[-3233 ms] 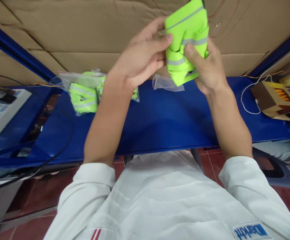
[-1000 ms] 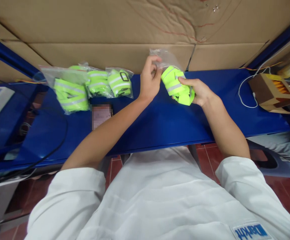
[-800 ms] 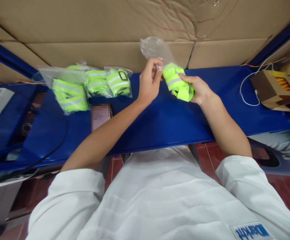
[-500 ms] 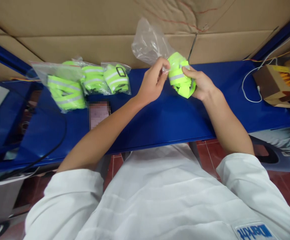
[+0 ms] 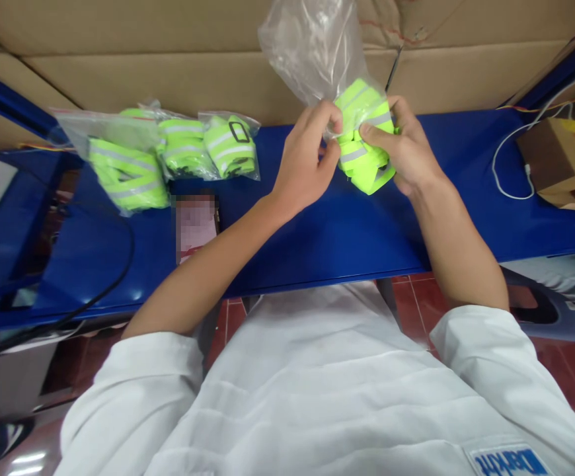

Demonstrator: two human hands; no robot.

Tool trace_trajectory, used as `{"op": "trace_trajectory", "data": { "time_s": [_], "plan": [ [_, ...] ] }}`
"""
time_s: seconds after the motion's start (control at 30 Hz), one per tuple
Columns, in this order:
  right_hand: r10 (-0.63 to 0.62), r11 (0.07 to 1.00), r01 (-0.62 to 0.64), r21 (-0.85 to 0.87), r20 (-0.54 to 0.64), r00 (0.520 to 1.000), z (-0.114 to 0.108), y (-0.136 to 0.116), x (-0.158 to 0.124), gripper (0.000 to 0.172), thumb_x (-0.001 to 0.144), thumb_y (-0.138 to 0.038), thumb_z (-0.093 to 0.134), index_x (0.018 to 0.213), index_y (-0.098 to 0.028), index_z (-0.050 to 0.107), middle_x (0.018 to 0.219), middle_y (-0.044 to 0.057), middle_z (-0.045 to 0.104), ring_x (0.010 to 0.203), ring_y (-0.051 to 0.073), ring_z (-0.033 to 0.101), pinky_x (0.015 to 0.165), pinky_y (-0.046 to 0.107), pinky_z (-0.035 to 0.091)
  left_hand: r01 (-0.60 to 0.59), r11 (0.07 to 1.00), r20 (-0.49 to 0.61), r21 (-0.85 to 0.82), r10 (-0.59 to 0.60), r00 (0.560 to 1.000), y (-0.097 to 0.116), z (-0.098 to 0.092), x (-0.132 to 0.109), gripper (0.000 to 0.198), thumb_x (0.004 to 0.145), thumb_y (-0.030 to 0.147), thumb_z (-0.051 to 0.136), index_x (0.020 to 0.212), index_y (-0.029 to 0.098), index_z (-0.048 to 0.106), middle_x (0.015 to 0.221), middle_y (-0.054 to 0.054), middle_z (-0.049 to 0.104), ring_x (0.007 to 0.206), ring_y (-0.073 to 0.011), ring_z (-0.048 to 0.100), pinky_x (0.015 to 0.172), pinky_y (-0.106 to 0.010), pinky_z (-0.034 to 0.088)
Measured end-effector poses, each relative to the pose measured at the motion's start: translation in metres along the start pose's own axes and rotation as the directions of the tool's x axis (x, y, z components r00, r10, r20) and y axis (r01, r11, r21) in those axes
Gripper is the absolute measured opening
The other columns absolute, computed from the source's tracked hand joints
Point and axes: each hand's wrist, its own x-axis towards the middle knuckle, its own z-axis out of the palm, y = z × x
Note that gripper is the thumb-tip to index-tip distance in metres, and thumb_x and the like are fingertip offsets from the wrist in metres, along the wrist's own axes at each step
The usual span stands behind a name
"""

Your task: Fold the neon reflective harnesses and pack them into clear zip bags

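A rolled neon-yellow reflective strap [image 5: 367, 158] with silver stripes is in my right hand [image 5: 409, 149], the thumb across its front. The upper part of the roll sits inside a clear plastic bag [image 5: 317, 49], which points up and away from me; the lower folds stick out. My left hand [image 5: 307, 152] pinches the bag's edge at the left side of the roll. Three bagged yellow bundles stand to the left: a large one [image 5: 129, 175], a middle one [image 5: 184, 149] and one with a black buckle [image 5: 230, 145].
The blue shelf [image 5: 307, 244] backs onto cardboard [image 5: 168, 59]. A pixelated flat object [image 5: 195, 225] lies near my left forearm. At the right are an open cardboard box [image 5: 560, 158] and a white cable [image 5: 498, 178]. A black cable [image 5: 119, 277] curves at the left.
The bag now covers more of the strap roll and stands taller and more spread out. My right hand has shifted slightly right, with its fingers behind the roll. The view has tilted a little.
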Motion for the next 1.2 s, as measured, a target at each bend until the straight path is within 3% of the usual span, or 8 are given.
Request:
{"op": "trace_trajectory", "data": {
  "time_s": [0.13, 0.23, 0.4, 0.57, 0.7, 0.8, 0.93, 1.2],
  "plan": [
    [-0.07, 0.988, 0.073, -0.135, 0.022, 0.997, 0.001, 0.001, -0.001, 0.046, 0.081, -0.041, 0.091, 0.104, -0.029, 0.053, 0.106, -0.003, 0.069, 0.102, 0.018, 0.062, 0.094, 0.032, 0.055, -0.02, 0.927, 0.087, 0.375, -0.013, 0.996, 0.009, -0.001, 0.001, 0.029, 0.104, 0.026, 0.043, 0.119, 0.034, 0.065, 0.121, -0.01, 0.065, 0.111, -0.0318, 0.063, 0.092, -0.045, 0.054],
    [-0.11, 0.985, 0.107, -0.134, -0.016, 0.994, 0.002, 0.004, 0.002, 0.043, 0.082, -0.042, 0.09, 0.099, -0.028, 0.052, 0.098, -0.005, 0.067, 0.096, 0.018, 0.064, 0.091, 0.032, 0.056, -0.037, 0.789, 0.117, 0.614, -0.044, 0.992, 0.012, -0.001, 0.001, 0.043, 0.109, 0.035, 0.031, 0.136, 0.043, 0.063, 0.123, -0.008, 0.068, 0.097, -0.0317, 0.066, 0.08, -0.046, 0.05],
    [-0.136, 0.988, 0.13, -0.089, -0.065, 0.989, 0.005, 0.0, 0.002, 0.024, 0.088, -0.036, 0.083, 0.098, -0.03, 0.061, 0.1, -0.005, 0.069, 0.094, 0.016, 0.066, 0.088, 0.029, 0.059, -0.015, 0.756, 0.124, 0.654, -0.088, 0.988, 0.022, -0.007, -0.009, 0.048, 0.11, 0.03, 0.028, 0.142, 0.045, 0.06, 0.125, -0.007, 0.068, 0.085, -0.0288, 0.066, 0.068, -0.043, 0.044],
    [-0.118, 0.987, 0.108, -0.119, -0.075, 0.99, 0.006, -0.006, 0.0, 0.024, 0.089, -0.047, 0.076, 0.1, -0.033, 0.06, 0.112, -0.004, 0.072, 0.107, 0.021, 0.068, 0.099, 0.034, 0.062, 0.016, 0.918, 0.145, 0.396, -0.079, 0.986, 0.022, -0.017, -0.027, 0.037, 0.103, 0.015, 0.041, 0.134, 0.024, 0.06, 0.118, -0.01, 0.07, 0.106, -0.0318, 0.069, 0.083, -0.044, 0.053],
    [-0.078, 0.982, 0.064, -0.176, -0.074, 0.994, 0.001, -0.006, 0.0, 0.03, 0.088, -0.056, 0.072, 0.102, -0.036, 0.055, 0.122, -0.007, 0.071, 0.116, 0.023, 0.068, 0.105, 0.036, 0.062, 0.154, 0.978, -0.01, -0.143, -0.157, 0.988, 0.013, -0.013, -0.032, 0.023, 0.102, 0.02, 0.055, 0.12, 0.029, 0.044, 0.098, -0.001, 0.065, 0.096, -0.0189, 0.071, 0.091, -0.034, 0.058],
    [-0.149, 0.983, 0.146, -0.111, -0.024, 0.989, 0.007, -0.003, -0.003, 0.03, 0.09, -0.052, 0.073, 0.106, -0.034, 0.054, 0.121, -0.006, 0.07, 0.119, 0.022, 0.067, 0.109, 0.037, 0.06, 0.325, 0.8, -0.02, -0.504, -0.387, 0.922, 0.014, -0.006, -0.025, 0.018, 0.109, 0.027, 0.047, 0.123, 0.029, 0.035, 0.123, -0.004, 0.066, 0.121, -0.0173, 0.071, 0.096, -0.031, 0.06],
    [-0.137, 0.985, 0.145, -0.093, 0.084, 0.987, 0.027, 0.002, -0.011, 0.046, 0.083, -0.046, 0.084, 0.113, -0.033, 0.052, 0.125, -0.003, 0.068, 0.119, 0.022, 0.066, 0.109, 0.037, 0.059, 0.334, 0.66, 0.054, -0.673, -0.407, 0.912, 0.014, 0.008, -0.014, 0.031, 0.114, 0.021, 0.024, 0.14, 0.025, 0.039, 0.157, -0.006, 0.056, 0.146, -0.021, 0.059, 0.104, -0.034, 0.062],
    [-0.206, 0.94, 0.133, -0.315, -0.214, 0.955, 0.047, 0.016, -0.015, 0.06, 0.073, -0.067, 0.087, 0.109, -0.037, 0.048, 0.129, 0.002, 0.061, 0.122, 0.026, 0.062, 0.111, 0.039, 0.057, 0.159, 0.303, 0.018, -0.939, -0.421, 0.907, -0.002, 0.027, -0.025, 0.018, 0.097, 0.017, 0.074, 0.112, 0.024, 0.067, 0.116, 0.0, 0.077, 0.12, -0.0216, 0.074, 0.112, -0.036, 0.059]
  ]
}}
